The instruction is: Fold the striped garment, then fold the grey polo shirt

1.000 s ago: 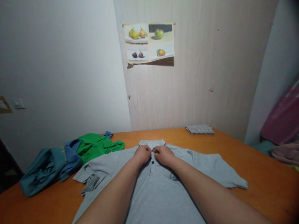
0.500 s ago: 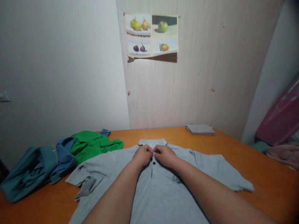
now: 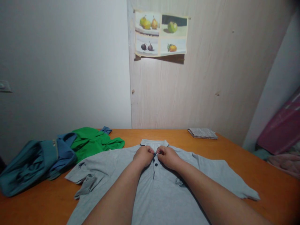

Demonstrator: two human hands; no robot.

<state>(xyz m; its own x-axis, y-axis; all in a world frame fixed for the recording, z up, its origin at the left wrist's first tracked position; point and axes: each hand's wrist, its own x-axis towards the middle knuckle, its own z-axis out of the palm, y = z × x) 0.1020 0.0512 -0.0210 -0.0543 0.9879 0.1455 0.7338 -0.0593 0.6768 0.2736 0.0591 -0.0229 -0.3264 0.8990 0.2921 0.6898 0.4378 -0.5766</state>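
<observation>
A light grey polo shirt (image 3: 164, 200) lies spread front side up, its collar (image 3: 154, 142) toward the far side and its short sleeves out to both sides. My left hand (image 3: 144, 155) pinches the left edge of the button placket just below the collar. Close beside it, my right hand (image 3: 169, 157) pinches the placket's right edge. A narrow dark gap shows between the fingertips. Below them a dark button (image 3: 156, 164) is visible on the placket. Whether a button sits inside either pinch is hidden by the fingers.
The shirt rests on an orange-brown table (image 3: 234, 147). To the left are a green garment (image 3: 91, 143) and a heap of blue-teal clothing (image 3: 39, 161). A folded checked cloth (image 3: 202, 133) lies at the back right. Fruit pictures (image 3: 161, 34) hang on the wall.
My fingertips have drawn slightly apart, and the dark gap in the placket between them is wider. Both hands stay at the placket. The camera view has tilted and shifted a little.
</observation>
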